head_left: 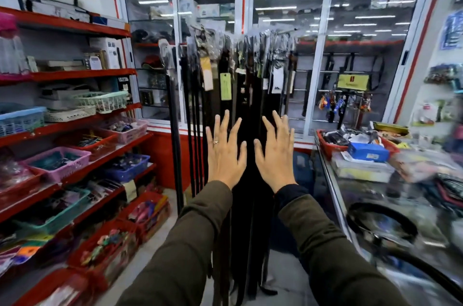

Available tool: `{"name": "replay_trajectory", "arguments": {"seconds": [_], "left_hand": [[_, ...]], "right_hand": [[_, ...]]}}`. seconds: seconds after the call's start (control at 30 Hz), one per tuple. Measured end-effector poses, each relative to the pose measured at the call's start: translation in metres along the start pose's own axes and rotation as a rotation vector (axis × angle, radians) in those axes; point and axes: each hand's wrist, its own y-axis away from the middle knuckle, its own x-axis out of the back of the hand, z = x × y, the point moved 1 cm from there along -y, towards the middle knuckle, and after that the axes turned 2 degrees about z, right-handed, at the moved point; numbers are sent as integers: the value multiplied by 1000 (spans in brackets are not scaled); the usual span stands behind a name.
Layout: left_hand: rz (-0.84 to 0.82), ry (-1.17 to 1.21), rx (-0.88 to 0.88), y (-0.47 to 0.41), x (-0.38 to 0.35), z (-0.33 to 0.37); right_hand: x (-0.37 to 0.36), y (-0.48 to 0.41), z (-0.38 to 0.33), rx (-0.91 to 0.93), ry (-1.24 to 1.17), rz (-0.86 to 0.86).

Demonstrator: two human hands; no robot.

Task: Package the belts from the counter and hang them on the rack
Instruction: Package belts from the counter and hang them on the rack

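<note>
Left edge: red shelving (75,127) with plastic baskets of small goods; not part of the task.

Centre: rack (250,36) with hanging belts (225,105), dark straps falling almost to the floor, tops in clear sleeves with paper tags. The rail looks crowded; free hooks cannot be made out.

Left hand (224,152): raised, back toward the camera, fingers spread wide, holding nothing. A ring on one finger. It sits in front of the hanging straps; contact cannot be confirmed.

Right hand (275,152): same pose just beside the left, fingers splayed, empty.

Right: glass counter (350,195) with a red tray and boxes at the far end. A coiled black belt (380,225) lies near the front edge, blurred, apparently unpackaged.

Judgement: both hands are free, so the step in hand is to turn right to the counter and collect the coiled belt.

Notes for doing it well:
- Grip the coil as a whole so it does not spring open.
- Sleeve the buckle end first.
- Part the hanging straps before hooking, to avoid snagging neighbours.
</note>
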Motion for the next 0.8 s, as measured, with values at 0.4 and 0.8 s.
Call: {"name": "replay_trajectory", "arguments": {"seconds": [0.4, 0.8], "left_hand": [[-304, 145, -9, 119, -95, 110], [-832, 481, -77, 205, -159, 253]], "right_hand": [[71, 149, 135, -377, 283, -160], [192, 271, 249, -1329, 315, 32]]}}
